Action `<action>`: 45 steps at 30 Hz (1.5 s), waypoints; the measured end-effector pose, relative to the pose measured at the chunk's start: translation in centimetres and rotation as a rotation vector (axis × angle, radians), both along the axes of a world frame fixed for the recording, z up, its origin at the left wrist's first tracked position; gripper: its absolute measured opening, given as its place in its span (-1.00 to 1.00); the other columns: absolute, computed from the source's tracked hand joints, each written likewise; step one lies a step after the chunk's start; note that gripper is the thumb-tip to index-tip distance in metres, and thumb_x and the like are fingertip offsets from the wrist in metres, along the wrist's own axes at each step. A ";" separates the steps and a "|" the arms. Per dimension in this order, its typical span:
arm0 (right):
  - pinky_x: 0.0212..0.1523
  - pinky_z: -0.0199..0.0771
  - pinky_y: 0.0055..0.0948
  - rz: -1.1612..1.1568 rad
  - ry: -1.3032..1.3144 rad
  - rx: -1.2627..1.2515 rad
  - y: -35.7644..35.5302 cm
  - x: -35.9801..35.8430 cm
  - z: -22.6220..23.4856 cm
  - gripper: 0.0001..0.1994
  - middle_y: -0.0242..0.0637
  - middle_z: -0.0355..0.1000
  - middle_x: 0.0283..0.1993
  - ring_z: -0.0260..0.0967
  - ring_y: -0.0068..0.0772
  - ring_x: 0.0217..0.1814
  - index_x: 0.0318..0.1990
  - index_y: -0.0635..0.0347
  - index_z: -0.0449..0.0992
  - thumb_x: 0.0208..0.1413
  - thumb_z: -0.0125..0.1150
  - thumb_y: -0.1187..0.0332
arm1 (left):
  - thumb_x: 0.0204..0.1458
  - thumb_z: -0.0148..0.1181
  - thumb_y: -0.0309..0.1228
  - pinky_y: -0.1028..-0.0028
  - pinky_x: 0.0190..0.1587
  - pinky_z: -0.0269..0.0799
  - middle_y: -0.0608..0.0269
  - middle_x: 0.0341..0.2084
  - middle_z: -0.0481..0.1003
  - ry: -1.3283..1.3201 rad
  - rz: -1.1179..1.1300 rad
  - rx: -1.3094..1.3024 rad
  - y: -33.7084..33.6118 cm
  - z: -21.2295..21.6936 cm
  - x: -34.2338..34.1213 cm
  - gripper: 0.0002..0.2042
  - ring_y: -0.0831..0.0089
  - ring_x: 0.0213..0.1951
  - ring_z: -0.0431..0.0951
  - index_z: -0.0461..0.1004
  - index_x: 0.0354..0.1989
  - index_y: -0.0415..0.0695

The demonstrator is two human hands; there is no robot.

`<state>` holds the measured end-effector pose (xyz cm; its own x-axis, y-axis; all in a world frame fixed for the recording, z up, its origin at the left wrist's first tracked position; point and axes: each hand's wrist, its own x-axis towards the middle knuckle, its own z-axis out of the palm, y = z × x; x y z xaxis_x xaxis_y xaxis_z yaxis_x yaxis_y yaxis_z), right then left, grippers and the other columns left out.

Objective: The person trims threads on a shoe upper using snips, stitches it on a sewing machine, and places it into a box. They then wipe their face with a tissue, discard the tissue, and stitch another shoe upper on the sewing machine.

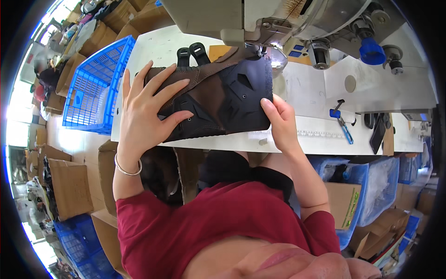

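A brown and black shoe upper [211,100] lies on the white sewing table [160,44], with two black loop tabs [191,54] sticking out at its far side. My left hand [146,109] rests flat on the upper's left part, fingers spread. At the right edge, my right hand [282,122] pinches the upper between thumb and fingers. The upper's far right corner sits beneath the head of a sewing machine [204,16], close to the needle area [263,49]. Whether the needle is in the material cannot be made out.
Blue-handled snips [344,126] lie on the table at right, near a ruler strip [318,134] and a black phone [378,135]. A blue plastic basket [76,109] stands left of the table. Cardboard boxes [69,188] and blue crates [378,186] crowd the floor.
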<state>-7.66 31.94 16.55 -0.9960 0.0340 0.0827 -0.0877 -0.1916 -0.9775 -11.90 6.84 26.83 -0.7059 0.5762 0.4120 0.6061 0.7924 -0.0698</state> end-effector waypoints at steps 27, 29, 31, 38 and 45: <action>-0.43 0.21 -0.72 -0.030 0.052 0.737 9.1 -7.9 3.0 -0.66 -0.57 0.36 -0.48 0.15 -0.80 -0.46 -0.31 0.48 0.50 0.12 0.18 0.24 | -0.08 -0.21 0.36 0.00 -0.18 0.47 -0.07 -0.20 0.47 0.009 -0.618 0.550 9.4 -7.5 8.4 -0.26 -0.18 -0.10 0.48 0.56 -0.27 -0.13; -0.39 0.31 -0.48 -0.087 0.259 1.014 10.2 -8.2 1.6 -0.68 -0.16 0.38 -0.43 0.37 -0.40 -0.42 -0.19 0.11 0.58 0.04 0.23 0.07 | -0.07 -0.17 0.34 0.03 -0.23 0.50 -0.04 -0.26 0.49 0.051 -0.592 0.539 9.6 -7.7 8.6 -0.29 -0.16 -0.13 0.50 0.56 -0.30 -0.13; -0.35 0.35 -0.45 -0.019 0.172 1.101 10.6 -8.4 1.5 -0.70 -0.09 0.36 -0.35 0.40 -0.30 -0.36 -0.09 -0.05 0.55 0.06 0.21 0.08 | -0.06 -0.17 0.33 0.04 -0.25 0.51 -0.04 -0.27 0.50 0.058 -0.586 0.547 9.7 -7.5 8.7 -0.30 -0.15 -0.13 0.51 0.56 -0.31 -0.13; -0.23 0.36 -0.56 -0.100 0.367 1.029 10.4 -8.1 1.3 -0.78 -0.19 0.47 -0.32 0.39 -0.48 -0.31 -0.10 0.11 0.54 0.08 0.17 0.35 | 0.07 -0.09 0.15 0.10 -0.27 0.53 0.01 -0.29 0.52 0.067 -0.578 0.569 9.6 -7.4 8.4 -0.47 -0.11 -0.15 0.52 0.57 -0.34 -0.11; -0.13 0.36 -0.47 -0.010 0.194 0.967 11.2 -9.0 0.7 -0.63 -0.17 0.37 -0.15 0.41 -0.29 -0.16 0.01 -0.02 0.46 -0.01 0.16 0.48 | 0.06 -0.08 -0.12 0.12 -0.26 0.54 0.02 -0.30 0.52 0.040 -0.577 0.596 9.3 -6.9 7.8 -0.64 -0.10 -0.14 0.53 0.59 -0.36 -0.10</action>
